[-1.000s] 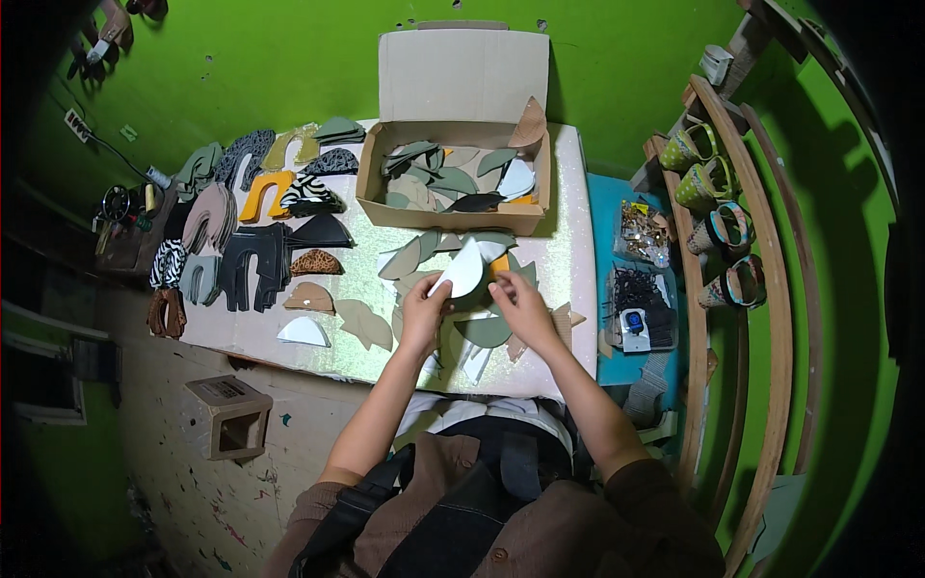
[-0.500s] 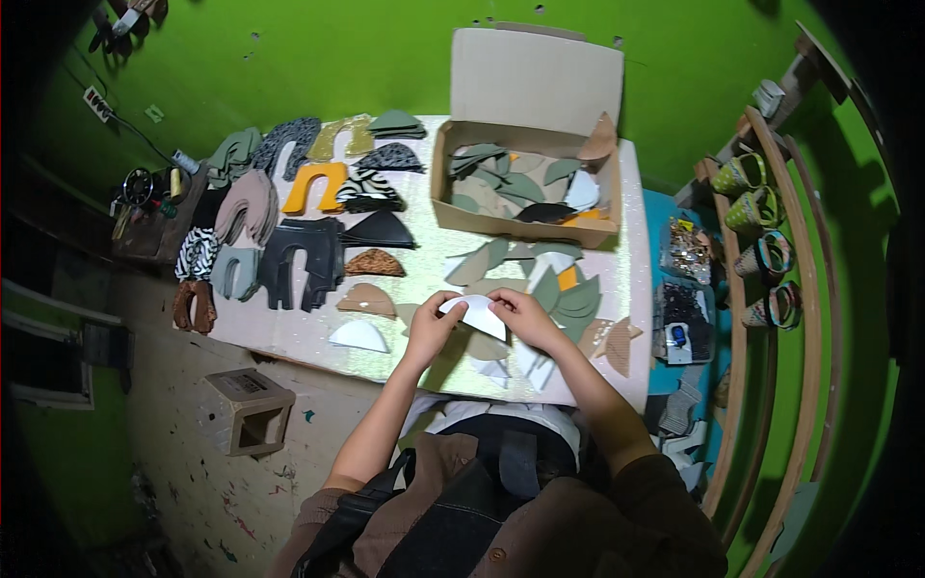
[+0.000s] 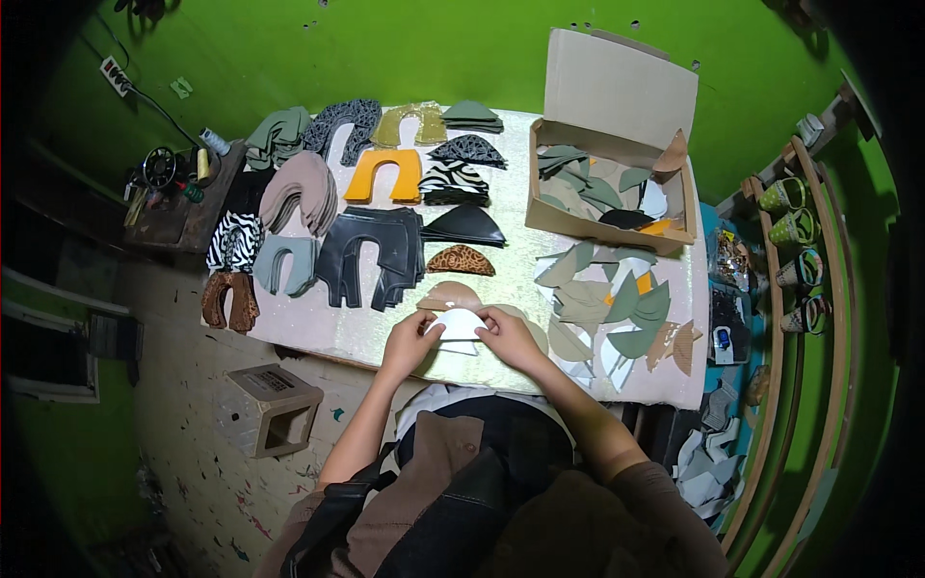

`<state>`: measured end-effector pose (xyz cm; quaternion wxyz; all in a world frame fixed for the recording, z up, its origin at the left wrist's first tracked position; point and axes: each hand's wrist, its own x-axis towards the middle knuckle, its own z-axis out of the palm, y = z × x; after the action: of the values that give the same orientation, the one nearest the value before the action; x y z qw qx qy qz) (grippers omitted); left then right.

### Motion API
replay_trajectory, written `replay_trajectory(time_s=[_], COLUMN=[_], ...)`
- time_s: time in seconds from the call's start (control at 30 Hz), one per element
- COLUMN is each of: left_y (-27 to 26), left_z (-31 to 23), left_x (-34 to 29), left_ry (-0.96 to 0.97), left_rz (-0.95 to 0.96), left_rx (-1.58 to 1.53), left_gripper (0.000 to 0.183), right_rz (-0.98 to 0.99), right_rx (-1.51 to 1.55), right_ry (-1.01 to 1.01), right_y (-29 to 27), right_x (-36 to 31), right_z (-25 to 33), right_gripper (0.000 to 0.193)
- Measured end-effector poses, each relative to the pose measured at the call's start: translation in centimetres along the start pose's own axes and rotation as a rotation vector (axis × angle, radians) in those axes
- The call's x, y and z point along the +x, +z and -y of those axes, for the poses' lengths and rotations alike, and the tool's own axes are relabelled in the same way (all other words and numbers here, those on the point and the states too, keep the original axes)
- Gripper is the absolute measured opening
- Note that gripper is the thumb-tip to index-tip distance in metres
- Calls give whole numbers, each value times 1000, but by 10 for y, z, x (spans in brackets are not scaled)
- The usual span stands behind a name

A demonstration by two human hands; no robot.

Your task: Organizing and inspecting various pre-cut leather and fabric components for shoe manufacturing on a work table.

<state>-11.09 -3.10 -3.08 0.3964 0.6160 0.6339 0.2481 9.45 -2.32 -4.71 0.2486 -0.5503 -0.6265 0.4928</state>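
Between my two hands is a white half-round piece (image 3: 457, 324) with its curved edge facing away from me. My left hand (image 3: 409, 344) pinches its left end, and my right hand (image 3: 511, 339) pinches the right end. Just below it, partly hidden, another white piece (image 3: 461, 349) lies on the table. Beyond my hands is a tan half-round stack (image 3: 451, 295), then a leopard-print one (image 3: 461, 259) and a black one (image 3: 464, 226). A greenish-beige rounded piece (image 3: 525, 323) lies partly behind my right hand.
Loose green, beige and white pieces (image 3: 584, 301) spread over the right of the table (image 3: 323, 332). An open cardboard box (image 3: 609, 234) with more pieces stands behind them. U-shaped stacks (image 3: 371, 255) fill the left side. A wooden rack (image 3: 761, 385) stands at right.
Both hands have moved left with the white piece, from beside the loose pieces to above the white piece in front of the tan stack. The view has turned left.
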Motion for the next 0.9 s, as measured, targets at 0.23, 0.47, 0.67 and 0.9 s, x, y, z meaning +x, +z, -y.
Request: replay_trajectory(time_s=[0.23, 0.47, 0.67, 0.9], left_y=[-18, -22, -21, -24], left_z=[14, 22, 25, 17], left_x=[1, 1, -1, -2], left_ry=[145, 222, 357, 618], left_rz=[41, 102, 11, 151], left_rx=[144, 281, 380, 435], left_gripper=[24, 18, 24, 61], right_rz=[1, -16, -22, -86], right_rx=[-237, -215, -384, -507], right_ry=[68, 113, 136, -287], right_y=[29, 38, 34, 32], right_x=[-7, -12, -16, -23], right_z=[11, 11, 25, 25], right_gripper=[34, 38, 45, 57])
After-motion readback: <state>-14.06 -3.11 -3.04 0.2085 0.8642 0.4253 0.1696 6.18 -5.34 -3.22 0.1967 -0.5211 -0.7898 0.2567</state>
